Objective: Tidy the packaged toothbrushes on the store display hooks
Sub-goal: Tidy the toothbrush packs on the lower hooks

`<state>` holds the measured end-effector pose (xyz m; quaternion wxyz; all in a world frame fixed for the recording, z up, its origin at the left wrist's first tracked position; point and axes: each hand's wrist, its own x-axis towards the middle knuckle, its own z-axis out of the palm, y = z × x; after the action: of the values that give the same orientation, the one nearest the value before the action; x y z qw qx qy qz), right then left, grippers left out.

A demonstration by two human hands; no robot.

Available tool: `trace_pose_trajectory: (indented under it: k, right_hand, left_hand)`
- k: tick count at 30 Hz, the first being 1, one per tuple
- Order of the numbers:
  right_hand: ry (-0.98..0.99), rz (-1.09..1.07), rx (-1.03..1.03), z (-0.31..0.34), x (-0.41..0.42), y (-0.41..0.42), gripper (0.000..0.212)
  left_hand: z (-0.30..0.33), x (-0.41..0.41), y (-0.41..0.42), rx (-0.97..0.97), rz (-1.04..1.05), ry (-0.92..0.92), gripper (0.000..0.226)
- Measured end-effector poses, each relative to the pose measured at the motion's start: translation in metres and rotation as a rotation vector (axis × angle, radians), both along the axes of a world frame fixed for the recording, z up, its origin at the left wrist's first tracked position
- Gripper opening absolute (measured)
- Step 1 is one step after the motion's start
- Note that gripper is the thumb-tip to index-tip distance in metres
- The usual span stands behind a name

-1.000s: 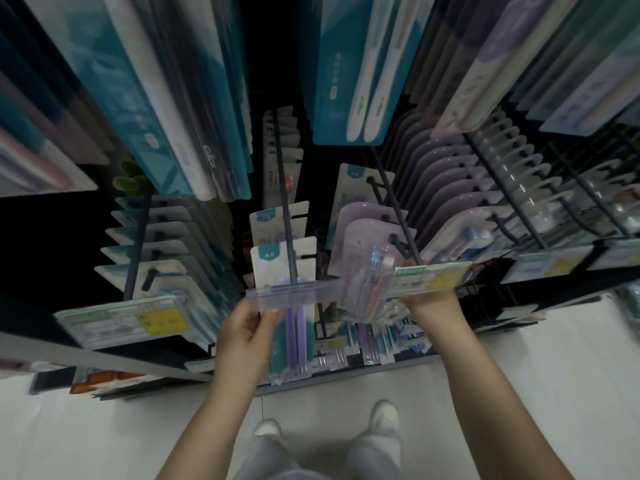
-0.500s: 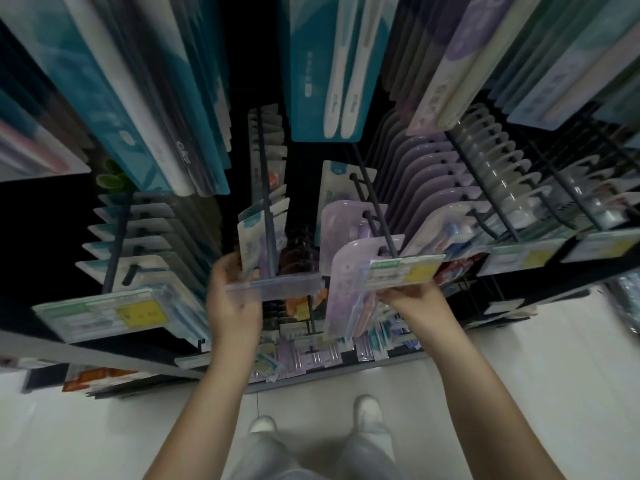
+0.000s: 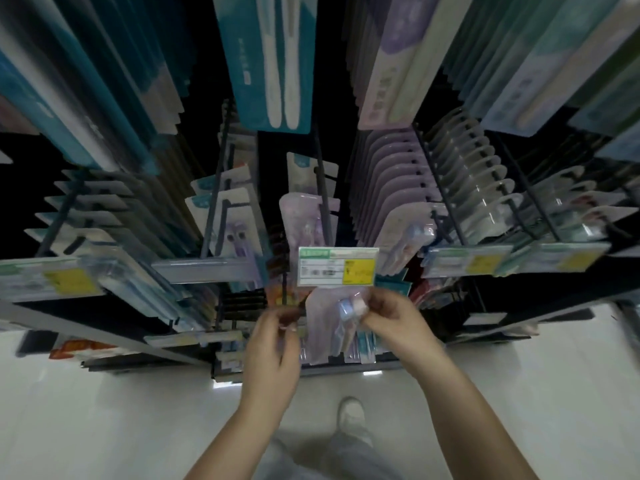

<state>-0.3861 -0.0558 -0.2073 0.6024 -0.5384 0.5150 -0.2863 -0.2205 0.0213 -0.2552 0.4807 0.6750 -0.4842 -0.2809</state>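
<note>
My right hand (image 3: 391,323) grips a lilac toothbrush pack (image 3: 325,337) by its top, just below the price tag (image 3: 337,266) at the tip of the middle hook (image 3: 323,202). The pack hangs down in front of the lower rows, off the hook. My left hand (image 3: 273,341) is beside the pack's left edge with its fingers pinched together. Motion blur hides whether they hold the pack. More lilac packs (image 3: 304,216) hang further back on that hook. White-and-blue packs (image 3: 228,209) hang on the hook to the left, behind a clear tag bar (image 3: 204,268).
Full rows of lilac packs (image 3: 384,188) and clear packs (image 3: 474,174) hang to the right. Teal boxes (image 3: 273,60) hang overhead. Lower hooks with small packs (image 3: 360,351) sit behind my hands. Pale floor and my shoe (image 3: 351,415) are below.
Both hands have dropped from the hook tips to below the price tag. My left hand has left the clear tag bar. The lilac pack has come down with my right hand.
</note>
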Motion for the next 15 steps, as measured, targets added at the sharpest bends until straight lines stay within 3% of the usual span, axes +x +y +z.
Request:
trace_pose_trajectory:
  k: [6,12,15]
  right_hand:
    - [-0.023,-0.090,0.015,-0.007,-0.034,-0.014,0.027]
    - [-0.036,-0.136,-0.023,-0.004,-0.060,-0.023,0.040]
    - [-0.070,-0.170,-0.029,-0.003,-0.072,-0.023,0.036]
  left_hand:
    - [0.012,-0.043,-0.032,-0.054,-0.135,0.089,0.023]
    - [0.021,-0.076,-0.060,-0.123,-0.147,0.058,0.024]
    - [0.026,-0.088,-0.066,-0.115,-0.175,0.085,0.035]
